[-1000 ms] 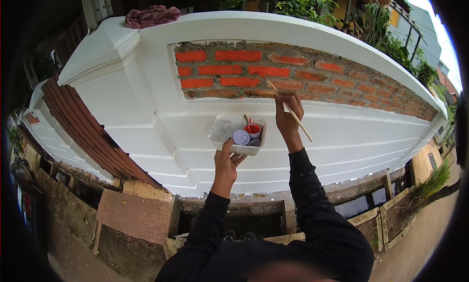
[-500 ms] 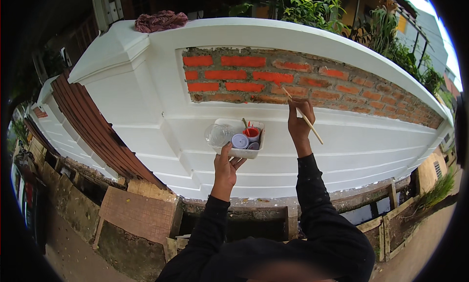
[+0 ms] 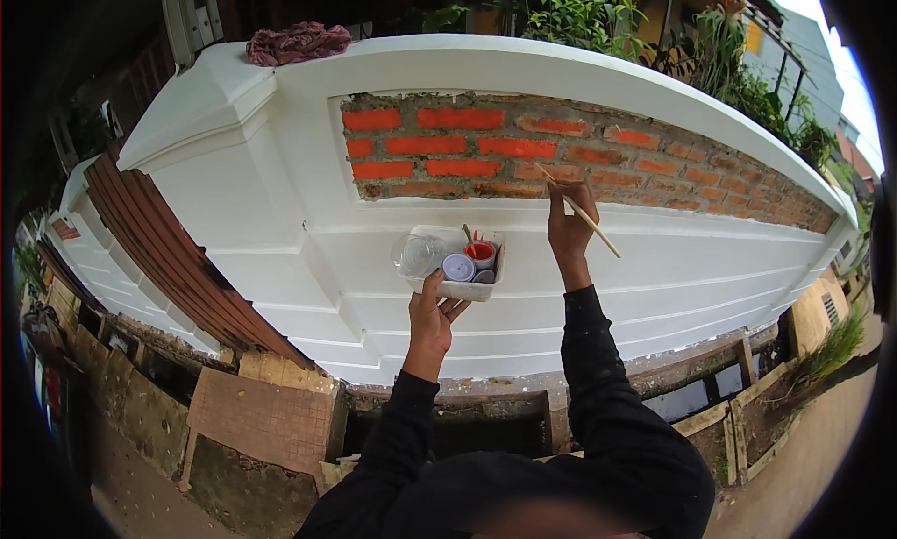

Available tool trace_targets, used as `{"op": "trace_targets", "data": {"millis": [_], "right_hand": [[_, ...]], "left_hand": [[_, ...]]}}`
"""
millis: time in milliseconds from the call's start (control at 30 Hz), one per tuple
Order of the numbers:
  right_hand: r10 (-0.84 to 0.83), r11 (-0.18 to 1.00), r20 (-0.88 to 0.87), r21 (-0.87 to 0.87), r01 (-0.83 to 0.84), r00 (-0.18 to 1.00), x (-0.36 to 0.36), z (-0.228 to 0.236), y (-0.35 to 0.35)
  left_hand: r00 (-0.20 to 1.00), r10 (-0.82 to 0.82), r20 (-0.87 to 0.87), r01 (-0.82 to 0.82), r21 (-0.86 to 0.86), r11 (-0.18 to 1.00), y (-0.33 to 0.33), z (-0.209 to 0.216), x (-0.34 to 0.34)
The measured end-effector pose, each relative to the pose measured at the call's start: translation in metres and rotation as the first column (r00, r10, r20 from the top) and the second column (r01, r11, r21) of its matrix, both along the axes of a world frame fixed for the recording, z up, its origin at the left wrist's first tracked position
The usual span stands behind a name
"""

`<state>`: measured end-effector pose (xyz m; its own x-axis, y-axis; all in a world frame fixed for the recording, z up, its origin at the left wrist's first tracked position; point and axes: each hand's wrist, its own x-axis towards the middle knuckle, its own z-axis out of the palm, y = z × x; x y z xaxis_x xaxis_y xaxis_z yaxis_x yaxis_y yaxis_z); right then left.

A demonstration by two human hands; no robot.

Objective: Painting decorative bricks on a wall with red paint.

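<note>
- Pinching narrowly a thin wooden brush (image 3: 605,241) in the right hand (image 3: 572,223), tip at the brick panel (image 3: 665,167); cannot tell if touching.
- Gripping a white tray (image 3: 478,293) with the left hand (image 3: 432,320), at brush's eight o'clock.
- Carrying there a red paint pot (image 3: 480,251), a lidded jar (image 3: 458,267).
- Facing bright orange bricks (image 3: 425,146) at brush's ten o'clock.

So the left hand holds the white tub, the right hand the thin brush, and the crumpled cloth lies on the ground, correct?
The crumpled cloth isn't on the ground: the head view shows it on top of the white wall. The left hand does hold the white tub, and the right hand the thin brush.
</note>
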<state>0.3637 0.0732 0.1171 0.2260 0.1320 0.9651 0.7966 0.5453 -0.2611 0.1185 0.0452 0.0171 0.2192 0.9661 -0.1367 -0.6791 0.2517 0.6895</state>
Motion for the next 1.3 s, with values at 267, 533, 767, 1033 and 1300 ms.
{"op": "trace_targets", "data": {"millis": [267,533,767,1033,1300], "right_hand": [[-0.039,0.999,0.004,-0.035,0.039,0.999,-0.027,-0.002,0.001],[-0.038,0.999,-0.088,0.023,0.040,0.995,-0.004,-0.005,-0.001],[-0.092,0.995,0.026,-0.034,0.093,0.995,-0.024,-0.006,-0.008],[-0.041,0.999,-0.013,-0.036,0.041,0.999,-0.029,-0.006,0.000],[-0.070,0.997,-0.081,0.007,0.070,0.994,-0.023,0.001,-0.006]], "left_hand": [[0.999,-0.053,0.007,0.053,-0.005,0.999,0.005,0.000,0.001],[0.997,-0.077,0.021,0.078,-0.024,0.997,0.012,-0.004,-0.003],[0.994,-0.105,-0.017,0.104,-0.038,0.994,0.013,-0.008,-0.006],[0.994,-0.108,0.033,0.109,-0.021,0.994,0.025,-0.006,-0.003],[0.995,-0.099,0.012,0.099,-0.021,0.995,0.024,0.004,-0.011]]}}
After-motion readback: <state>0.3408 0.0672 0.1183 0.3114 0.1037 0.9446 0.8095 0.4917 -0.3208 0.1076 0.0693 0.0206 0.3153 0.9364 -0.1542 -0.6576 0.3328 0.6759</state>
